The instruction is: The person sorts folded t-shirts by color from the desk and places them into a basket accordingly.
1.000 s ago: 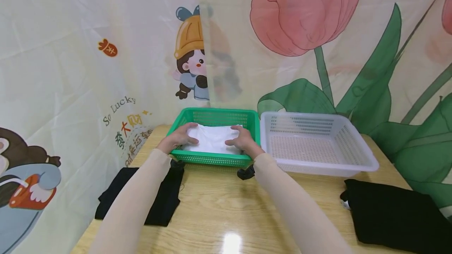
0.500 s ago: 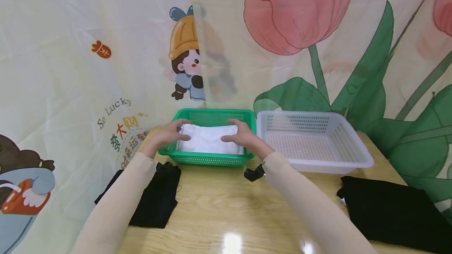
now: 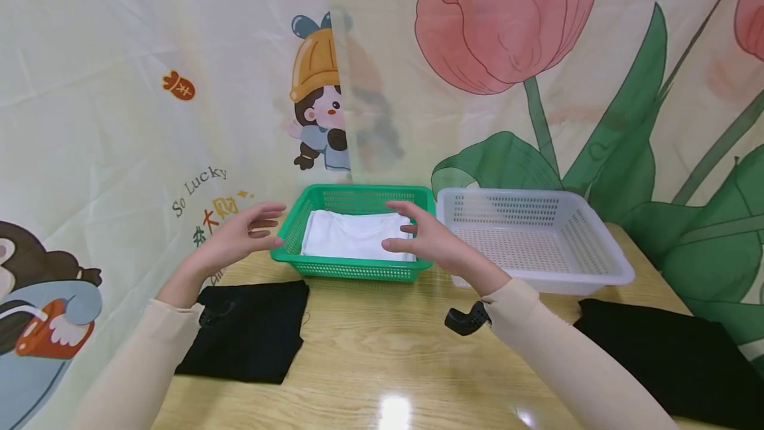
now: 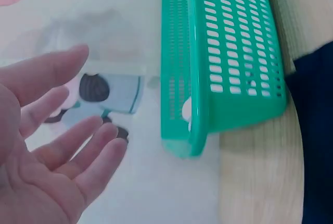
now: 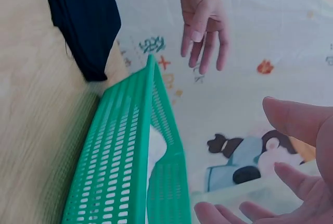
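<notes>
A folded white cloth [image 3: 352,234] lies inside the green plastic basket [image 3: 352,269] at the back of the table. My left hand [image 3: 241,237] hovers to the left of the basket with fingers spread and nothing in them. Above the basket's right side is my right hand [image 3: 426,237], fingers loosely extended and holding nothing; it overlaps the cloth's right edge in the head view. In the left wrist view the basket's perforated wall [image 4: 234,52] stands apart from the left fingers. The right wrist view shows a bit of the cloth [image 5: 156,148] over the basket's inside.
A white plastic basket [image 3: 537,277] stands to the right of the green one. Folded black cloth [image 3: 256,337] lies on the wooden table [image 3: 358,344] at the left, and another black cloth [image 3: 662,357] at the right. A printed curtain [image 3: 239,52] hangs behind.
Both hands have let go of the white cloth, leaving it in the green basket. The left hand has moved out to the left; the right has drawn back slightly to the right.
</notes>
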Demonstrator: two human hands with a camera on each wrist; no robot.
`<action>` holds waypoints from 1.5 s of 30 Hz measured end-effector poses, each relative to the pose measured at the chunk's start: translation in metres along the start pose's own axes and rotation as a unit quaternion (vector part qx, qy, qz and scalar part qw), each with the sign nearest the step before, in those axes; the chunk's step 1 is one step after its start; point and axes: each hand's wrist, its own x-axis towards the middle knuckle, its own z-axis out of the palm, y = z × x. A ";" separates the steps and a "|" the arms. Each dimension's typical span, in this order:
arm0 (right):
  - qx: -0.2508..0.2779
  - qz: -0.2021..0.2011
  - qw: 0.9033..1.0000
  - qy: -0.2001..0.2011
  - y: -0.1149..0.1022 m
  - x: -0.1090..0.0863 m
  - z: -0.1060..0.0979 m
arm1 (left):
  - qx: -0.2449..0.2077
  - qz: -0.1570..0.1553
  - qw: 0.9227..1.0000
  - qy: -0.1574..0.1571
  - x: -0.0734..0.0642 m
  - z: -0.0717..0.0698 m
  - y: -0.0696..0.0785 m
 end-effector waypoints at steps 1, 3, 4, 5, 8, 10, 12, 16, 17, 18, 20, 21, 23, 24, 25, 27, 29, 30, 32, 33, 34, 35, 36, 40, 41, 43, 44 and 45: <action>0.003 -0.002 1.000 -0.001 -0.001 -0.004 0.000 | 0.005 0.003 1.000 0.002 -0.007 -0.002 -0.002; 0.011 -0.006 1.000 -0.004 -0.002 -0.013 0.003 | 0.016 0.006 1.000 0.005 -0.019 -0.005 -0.007; 0.015 -0.010 1.000 -0.005 -0.002 -0.017 0.004 | 0.018 0.008 1.000 0.005 -0.025 -0.007 -0.011; 0.018 -0.013 1.000 -0.007 -0.002 -0.021 0.006 | 0.019 0.009 1.000 0.005 -0.031 -0.008 -0.015; 0.035 -0.020 0.999 -0.011 0.001 -0.031 0.014 | 0.018 0.007 1.000 0.007 -0.048 -0.012 -0.027; 0.048 -0.021 0.999 -0.014 0.005 -0.036 0.019 | 0.016 0.006 1.000 0.009 -0.059 -0.013 -0.036; 0.064 -0.019 0.998 -0.021 0.009 -0.041 0.025 | 0.020 0.003 1.000 0.015 -0.070 -0.013 -0.045; 0.093 -0.016 0.995 -0.034 0.019 -0.047 0.038 | 0.044 -0.012 0.999 0.029 -0.090 -0.014 -0.066; 0.097 -0.014 0.994 -0.037 0.022 -0.049 0.041 | 0.052 -0.019 0.998 0.032 -0.094 -0.014 -0.071; 0.103 -0.013 0.994 -0.039 0.024 -0.050 0.044 | 0.059 -0.025 0.997 0.036 -0.098 -0.014 -0.077; 0.114 -0.009 0.992 -0.043 0.030 -0.052 0.051 | 0.074 -0.038 0.996 0.040 -0.106 -0.013 -0.087; 0.121 -0.007 0.992 -0.046 0.033 -0.052 0.054 | 0.077 -0.045 0.995 0.041 -0.109 -0.013 -0.092; 0.128 -0.003 0.991 -0.049 0.039 -0.053 0.061 | 0.077 -0.059 0.995 0.038 -0.114 -0.012 -0.101; 0.132 0.000 0.990 -0.051 0.041 -0.053 0.065 | 0.075 -0.066 0.994 0.035 -0.116 -0.011 -0.105; 0.135 0.003 0.989 -0.053 0.044 -0.053 0.069 | 0.072 -0.074 0.994 0.032 -0.118 -0.010 -0.109; 0.139 0.008 0.989 -0.057 0.050 -0.053 0.076 | 0.066 -0.086 0.994 0.029 -0.123 -0.008 -0.116; 0.143 0.014 0.988 -0.060 0.054 -0.052 0.083 | 0.066 -0.095 0.993 0.027 -0.126 -0.007 -0.123; 0.146 0.017 0.987 -0.062 0.057 -0.052 0.087 | 0.067 -0.096 0.993 0.027 -0.128 -0.006 -0.127; 0.155 0.022 0.986 -0.065 0.062 -0.051 0.093 | 0.071 -0.095 0.993 0.028 -0.130 -0.004 -0.135; 0.162 0.026 0.984 -0.067 0.065 -0.050 0.096 | 0.073 -0.093 0.993 0.028 -0.131 -0.004 -0.138; 0.167 0.028 0.983 -0.069 0.067 -0.050 0.098 | 0.074 -0.091 0.993 0.027 -0.132 -0.003 -0.142; 0.172 0.030 0.982 -0.071 0.070 -0.049 0.101 | 0.074 -0.089 0.993 0.026 -0.132 -0.002 -0.145; 0.175 0.032 0.981 -0.073 0.072 -0.048 0.103 | 0.075 -0.086 0.993 0.027 -0.132 -0.001 -0.148; 0.183 0.039 0.980 -0.074 0.078 -0.046 0.111 | 0.060 -0.094 0.994 0.022 -0.128 0.003 -0.154; 0.183 0.042 0.979 -0.073 0.079 -0.046 0.112 | 0.056 -0.099 0.993 0.021 -0.128 0.004 -0.155; 0.185 0.048 0.979 -0.072 0.080 -0.045 0.114 | 0.045 -0.116 0.992 0.015 -0.126 0.006 -0.155; 0.187 0.051 0.978 -0.072 0.082 -0.045 0.114 | 0.043 -0.121 0.992 0.014 -0.126 0.007 -0.155; 0.189 0.054 0.978 -0.072 0.083 -0.045 0.115 | 0.043 -0.128 0.991 0.013 -0.125 0.008 -0.154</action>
